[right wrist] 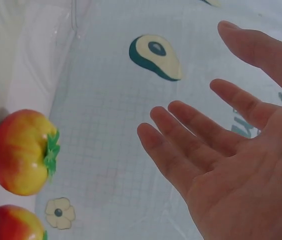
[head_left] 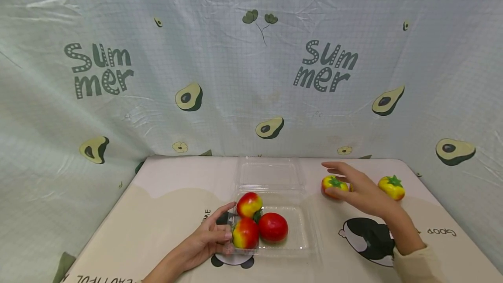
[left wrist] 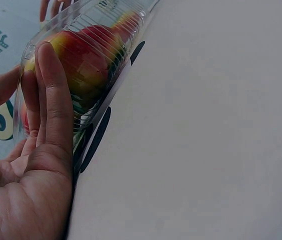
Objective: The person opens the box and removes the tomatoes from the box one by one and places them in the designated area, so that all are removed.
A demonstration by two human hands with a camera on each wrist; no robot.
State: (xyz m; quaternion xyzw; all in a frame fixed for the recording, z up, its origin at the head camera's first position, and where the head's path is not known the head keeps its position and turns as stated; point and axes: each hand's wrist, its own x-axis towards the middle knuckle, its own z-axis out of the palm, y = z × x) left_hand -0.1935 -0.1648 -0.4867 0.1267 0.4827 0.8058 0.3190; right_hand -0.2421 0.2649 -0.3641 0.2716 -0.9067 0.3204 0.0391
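A clear plastic clamshell box stands on the table with its lid folded back. In it sit a red tomato and two red-and-yellow tomatoes, one behind and one in front. My left hand grips the box's left wall, its fingers along the outside in the left wrist view. To the right, my right hand hovers with spread fingers over a yellow-red tomato with a green leafy top. The right wrist view shows that hand apart from the tomato, holding nothing.
Another yellow-red tomato sits beyond my right hand, and a sliver of one more shows behind the fingers. The printed table cover meets an avocado-patterned sheet hanging along the back and sides.
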